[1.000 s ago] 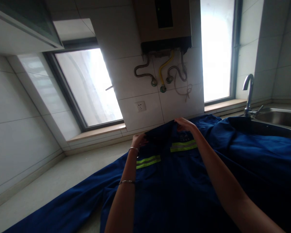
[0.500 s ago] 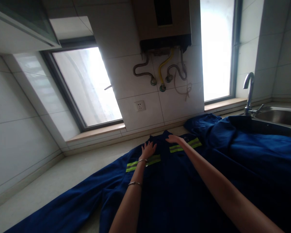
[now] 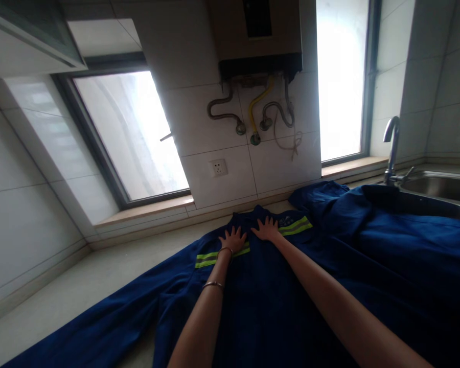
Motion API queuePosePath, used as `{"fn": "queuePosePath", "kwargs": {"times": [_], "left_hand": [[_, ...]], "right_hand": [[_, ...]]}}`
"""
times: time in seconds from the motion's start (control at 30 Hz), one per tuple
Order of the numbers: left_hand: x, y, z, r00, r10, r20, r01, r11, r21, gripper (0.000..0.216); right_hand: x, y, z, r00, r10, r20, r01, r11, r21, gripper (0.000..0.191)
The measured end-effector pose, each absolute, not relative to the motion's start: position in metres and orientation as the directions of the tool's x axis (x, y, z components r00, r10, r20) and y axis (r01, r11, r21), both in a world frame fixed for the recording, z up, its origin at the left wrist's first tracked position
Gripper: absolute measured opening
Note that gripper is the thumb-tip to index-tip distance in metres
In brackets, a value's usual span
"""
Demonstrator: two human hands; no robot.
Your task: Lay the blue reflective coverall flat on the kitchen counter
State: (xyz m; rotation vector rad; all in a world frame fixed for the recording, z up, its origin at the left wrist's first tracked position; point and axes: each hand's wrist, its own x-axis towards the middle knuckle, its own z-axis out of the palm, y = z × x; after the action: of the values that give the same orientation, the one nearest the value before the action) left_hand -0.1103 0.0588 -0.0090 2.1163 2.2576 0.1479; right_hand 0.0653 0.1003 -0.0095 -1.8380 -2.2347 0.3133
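Right now I see a dark blue work jacket (image 3: 276,301) spread flat on the pale countertop (image 3: 80,291), its collar end toward the tiled wall; two yellow-green reflective stripes (image 3: 295,226) cross the chest, one on each side, and one sleeve runs out toward the lower left; more blue cloth is bunched to the right, by the sink (image 3: 440,184). My left hand (image 3: 233,239) lies palm down on the left stripe, fingers spread and flat, gripping nothing; my right hand (image 3: 267,230) lies the same way just beside it, near the collar, fingers splayed; both arms are stretched straight forward; two bangles sit on the left wrist.
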Motion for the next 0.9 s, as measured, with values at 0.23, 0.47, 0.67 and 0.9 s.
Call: {"fn": "queuePosePath", "kwargs": {"times": [0.23,0.47,0.67,0.9], "left_hand": [[-0.118,0.086,-0.010,-0.044,0.999,0.010,0.996,0.043,0.084,0.070],[-0.118,0.097,-0.009,-0.041,0.997,0.066,0.987,0.031,0.157,0.064],[-0.148,0.075,0.004,-0.087,0.991,0.103,0.988,0.072,0.137,0.057],[-0.274,-0.015,0.023,-0.217,0.974,-0.061,0.975,0.213,-0.061,0.065]], "right_hand": [[0.058,0.122,-0.008,-0.160,0.987,-0.002,0.942,0.152,-0.298,0.085],[0.057,0.131,-0.008,-0.135,0.991,-0.005,0.949,0.128,-0.287,0.084],[0.059,0.130,-0.007,-0.135,0.991,-0.001,0.948,0.129,-0.290,0.081],[0.058,0.130,-0.006,-0.135,0.991,-0.012,0.948,0.126,-0.291,0.082]]}}
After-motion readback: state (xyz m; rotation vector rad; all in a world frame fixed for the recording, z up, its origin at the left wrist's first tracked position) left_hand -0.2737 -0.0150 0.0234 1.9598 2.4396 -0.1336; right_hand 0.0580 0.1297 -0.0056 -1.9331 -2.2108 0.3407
